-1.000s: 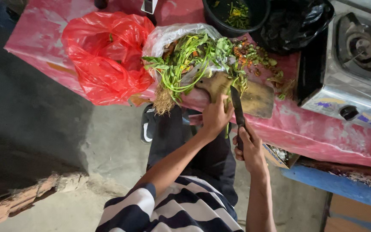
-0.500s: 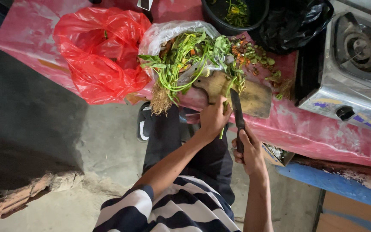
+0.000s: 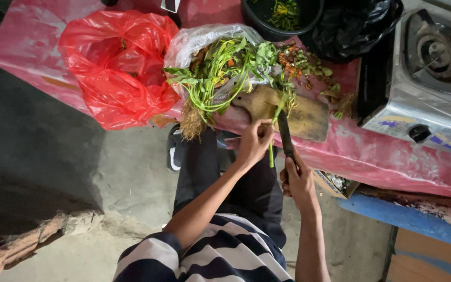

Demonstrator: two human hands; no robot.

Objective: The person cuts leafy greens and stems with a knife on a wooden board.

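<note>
Thin green stem (image 3: 272,140) pinched above flat wooden board (image 3: 309,117).

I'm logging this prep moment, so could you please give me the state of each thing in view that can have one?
Left hand: closed on a green stem.
Right hand: grip shut on the knife.
Knife: blade resting across the cutting board.
Red bag: open, crumpled.
Clear bag: open, greens spilling out.
Black bowl: holds chopped greens.
Gas stove: no flame visible.

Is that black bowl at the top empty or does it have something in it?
Not empty. The black bowl holds some chopped green and yellow vegetable pieces; its top edge is cut off, so how full cannot be told.
</note>
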